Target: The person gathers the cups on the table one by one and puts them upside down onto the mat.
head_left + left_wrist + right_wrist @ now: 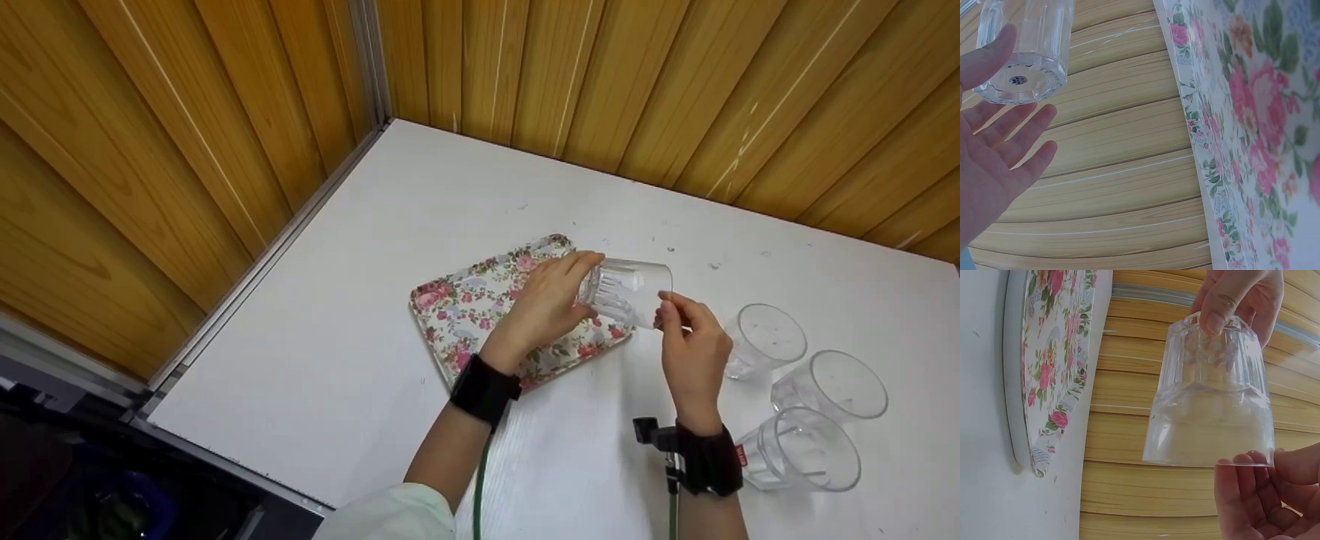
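Clear faceted tumbler (pixel 628 291) held tilted above floral tray (pixel 450 300): base pinched by left hand (pixel 546 301), rim steadied by right hand (pixel 691 346) fingertips. Both grips best kept; lowering best done level.

A white bench (pixel 360 330) fills the corner between walls of orange-brown wooden panelling (pixel 187 112). Three clear plastic tumblers (pixel 806 394) stand upright in a close cluster at its right side, mouths up. A metal rail (pixel 262 259) runs along the bench's left edge.
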`<state>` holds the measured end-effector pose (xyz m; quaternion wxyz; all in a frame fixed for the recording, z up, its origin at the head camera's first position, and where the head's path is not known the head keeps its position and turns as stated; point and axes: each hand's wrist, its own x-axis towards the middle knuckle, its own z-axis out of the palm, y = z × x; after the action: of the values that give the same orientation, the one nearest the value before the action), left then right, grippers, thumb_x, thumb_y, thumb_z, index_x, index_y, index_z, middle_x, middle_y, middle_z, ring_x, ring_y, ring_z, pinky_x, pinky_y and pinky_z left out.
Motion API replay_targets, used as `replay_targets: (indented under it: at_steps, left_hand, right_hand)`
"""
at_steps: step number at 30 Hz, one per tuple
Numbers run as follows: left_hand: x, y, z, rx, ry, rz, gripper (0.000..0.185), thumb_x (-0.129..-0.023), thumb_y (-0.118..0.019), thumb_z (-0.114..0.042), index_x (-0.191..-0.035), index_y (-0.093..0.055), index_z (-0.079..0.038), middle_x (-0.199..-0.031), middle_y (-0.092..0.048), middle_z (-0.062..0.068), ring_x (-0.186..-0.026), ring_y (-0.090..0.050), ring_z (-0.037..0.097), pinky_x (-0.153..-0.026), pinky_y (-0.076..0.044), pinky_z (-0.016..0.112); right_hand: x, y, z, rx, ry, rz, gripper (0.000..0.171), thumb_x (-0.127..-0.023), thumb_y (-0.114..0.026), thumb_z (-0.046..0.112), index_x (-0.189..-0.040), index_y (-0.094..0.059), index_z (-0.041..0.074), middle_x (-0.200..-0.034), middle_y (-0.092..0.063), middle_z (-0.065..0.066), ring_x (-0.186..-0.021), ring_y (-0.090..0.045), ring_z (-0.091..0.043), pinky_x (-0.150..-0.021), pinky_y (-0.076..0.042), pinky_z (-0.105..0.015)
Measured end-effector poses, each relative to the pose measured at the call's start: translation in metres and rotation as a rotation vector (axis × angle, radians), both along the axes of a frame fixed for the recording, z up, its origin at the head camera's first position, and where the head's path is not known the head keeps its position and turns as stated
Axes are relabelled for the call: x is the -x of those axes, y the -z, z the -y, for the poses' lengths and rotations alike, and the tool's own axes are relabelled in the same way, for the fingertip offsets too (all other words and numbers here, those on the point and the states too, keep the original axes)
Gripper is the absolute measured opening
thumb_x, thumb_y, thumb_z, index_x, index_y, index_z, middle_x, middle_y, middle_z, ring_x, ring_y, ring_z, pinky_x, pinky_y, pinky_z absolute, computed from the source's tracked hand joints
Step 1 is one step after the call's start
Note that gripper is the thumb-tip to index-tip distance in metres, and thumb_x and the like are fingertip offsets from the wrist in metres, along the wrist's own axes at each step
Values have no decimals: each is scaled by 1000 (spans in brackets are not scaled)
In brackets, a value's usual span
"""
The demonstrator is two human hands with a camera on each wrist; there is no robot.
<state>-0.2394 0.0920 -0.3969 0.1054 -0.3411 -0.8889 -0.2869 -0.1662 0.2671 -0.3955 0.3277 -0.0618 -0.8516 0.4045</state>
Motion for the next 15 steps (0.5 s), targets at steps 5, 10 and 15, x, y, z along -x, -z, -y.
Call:
replay_targets:
  at_steps: [5,10,15]
  left_hand:
    - [0,-1,1,-15,7,28,73,-75,-73,-22,-137,-36,-14,-136,-43,3,-123,-43,17,-108,-28,32]
    - [0,-3,1,-31,9,53,74,-75,-73,-21,-138,-35,-15,-138,-41,3,-124,-42,17,-108,-29,33]
    - [0,-3,2,-41,10,49,74,-75,-74,-21,-138,-36,-16,-136,-42,2,-120,-46,19,-103,-35,35]
  right_hand:
    - [1,0,0,6,4,17,20,-89,-57,13,-98,-69,-1,-78,-63,-10,-67,-53,9,-57,-41,-2]
    - [2,1,1,15,10,31,21,-89,-57,12,-100,-68,-2,-79,-63,-10,-67,-53,10,-58,-41,-1]
    - [3,3,1,17,13,44,19,-88,-58,10,-100,-68,-2,-80,-63,-10,-67,-53,10,-58,-41,-1]
